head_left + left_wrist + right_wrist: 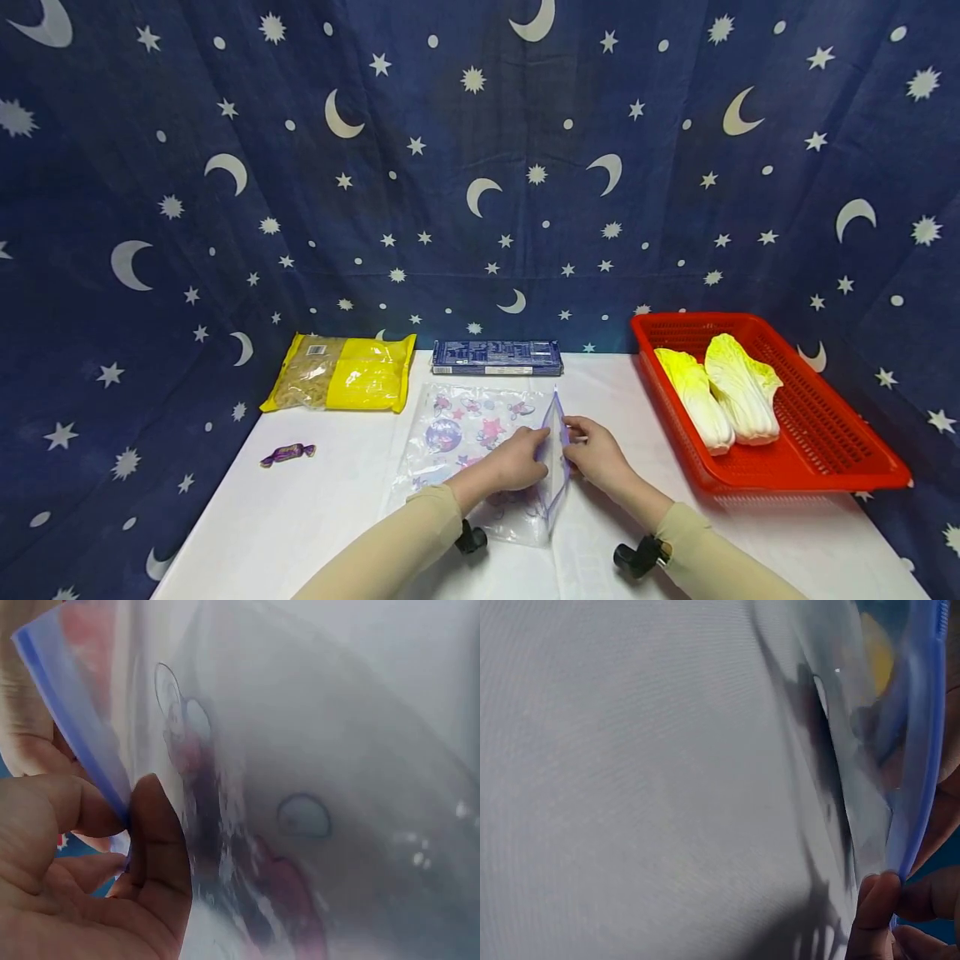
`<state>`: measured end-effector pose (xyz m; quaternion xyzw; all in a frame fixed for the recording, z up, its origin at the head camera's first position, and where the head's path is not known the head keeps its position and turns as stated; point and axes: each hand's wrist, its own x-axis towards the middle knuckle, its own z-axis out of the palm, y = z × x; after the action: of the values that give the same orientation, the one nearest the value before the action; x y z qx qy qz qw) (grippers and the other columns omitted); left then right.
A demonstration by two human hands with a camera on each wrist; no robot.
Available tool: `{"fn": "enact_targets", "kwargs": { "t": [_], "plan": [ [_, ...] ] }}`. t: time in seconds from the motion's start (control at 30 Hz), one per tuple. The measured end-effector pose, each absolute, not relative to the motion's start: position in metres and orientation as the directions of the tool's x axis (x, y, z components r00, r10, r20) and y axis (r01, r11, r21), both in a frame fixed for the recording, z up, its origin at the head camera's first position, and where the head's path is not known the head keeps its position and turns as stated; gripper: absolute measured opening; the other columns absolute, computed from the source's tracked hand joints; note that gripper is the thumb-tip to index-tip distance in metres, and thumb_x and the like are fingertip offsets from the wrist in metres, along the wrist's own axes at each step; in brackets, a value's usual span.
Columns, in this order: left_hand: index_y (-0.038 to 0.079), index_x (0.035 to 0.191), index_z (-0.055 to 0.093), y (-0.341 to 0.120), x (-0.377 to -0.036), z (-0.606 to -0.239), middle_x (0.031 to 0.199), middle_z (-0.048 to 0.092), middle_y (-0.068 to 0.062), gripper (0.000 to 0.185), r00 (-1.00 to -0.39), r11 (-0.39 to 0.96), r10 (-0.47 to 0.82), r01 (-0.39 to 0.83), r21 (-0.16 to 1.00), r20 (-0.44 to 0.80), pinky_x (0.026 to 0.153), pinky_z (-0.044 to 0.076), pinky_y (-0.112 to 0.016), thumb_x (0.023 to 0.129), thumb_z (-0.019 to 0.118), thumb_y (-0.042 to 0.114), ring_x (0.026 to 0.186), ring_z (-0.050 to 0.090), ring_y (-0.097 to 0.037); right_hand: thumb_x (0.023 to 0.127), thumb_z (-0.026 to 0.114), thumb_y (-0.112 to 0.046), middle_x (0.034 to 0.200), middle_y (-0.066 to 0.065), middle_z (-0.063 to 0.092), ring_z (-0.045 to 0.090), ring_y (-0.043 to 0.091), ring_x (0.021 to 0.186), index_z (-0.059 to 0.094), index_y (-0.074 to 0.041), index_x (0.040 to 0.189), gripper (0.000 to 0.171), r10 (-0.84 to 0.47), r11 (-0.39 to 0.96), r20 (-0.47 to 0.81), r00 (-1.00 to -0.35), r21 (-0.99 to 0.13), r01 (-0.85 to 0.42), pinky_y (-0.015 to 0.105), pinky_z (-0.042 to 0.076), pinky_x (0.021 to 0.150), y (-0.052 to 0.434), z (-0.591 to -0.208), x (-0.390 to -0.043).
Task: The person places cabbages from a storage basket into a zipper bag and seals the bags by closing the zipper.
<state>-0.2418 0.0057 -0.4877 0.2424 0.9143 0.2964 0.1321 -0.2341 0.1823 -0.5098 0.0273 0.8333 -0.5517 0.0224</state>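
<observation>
A clear zip bag [442, 435] printed with pink and purple pictures lies on the table, its mouth toward the right. My left hand [519, 460] pinches one side of the mouth between thumb and fingers. The opposite side is pinched by my right hand [597, 455], and the mouth gapes between the two. In the left wrist view, the bluish-purple zip strip [64, 724] runs down to the left fingertips [154, 802]. The right wrist view shows the strip [930, 742] held at the right fingertips [881, 889]. No contents show inside the bag.
Behind the bag lies a flat dark blue box [497, 354]. A yellow bag with a see-through window [367, 375] is at the back left, and a purple-wrapped candy [288, 454] lies before it. On the right, a red basket [840, 425] holds two napa cabbages [738, 392].
</observation>
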Motion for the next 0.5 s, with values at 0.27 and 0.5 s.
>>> {"fn": "enact_targets", "kwargs": {
  "t": [0.27, 0.5],
  "plan": [
    [-0.007, 0.147, 0.049, 0.002, -0.245, -0.478, 0.146, 0.053, -0.023, 0.064, -0.840, 0.617, 0.536, 0.325, 0.717, -0.080, 0.111, 0.045, -0.034, 0.086, 0.064, 0.006, 0.124, 0.057, -0.027, 0.079, 0.057, 0.009, 0.119, 0.023, 0.065, 0.056, 0.015, 0.061, 0.058, 0.009, 0.137, 0.058, -0.008, 0.462, -0.004, -1.000, -0.887, 0.000, 0.025, 0.047, 0.045, 0.183, -0.499, -0.235],
    [-0.007, 0.150, 0.044, -0.001, -0.244, -0.470, 0.148, 0.049, -0.025, 0.064, -0.859, 0.542, 0.502, 0.226, 0.809, -0.097, 0.088, 0.059, -0.033, 0.090, 0.062, 0.004, 0.096, 0.069, -0.029, 0.083, 0.057, 0.006, 0.120, 0.028, 0.066, 0.055, 0.017, 0.068, 0.062, 0.009, 0.133, 0.050, -0.028, 0.532, 0.074, -0.997, -0.843, -0.077, 0.024, 0.047, 0.051, 0.186, -0.483, -0.233]
  ]
}}
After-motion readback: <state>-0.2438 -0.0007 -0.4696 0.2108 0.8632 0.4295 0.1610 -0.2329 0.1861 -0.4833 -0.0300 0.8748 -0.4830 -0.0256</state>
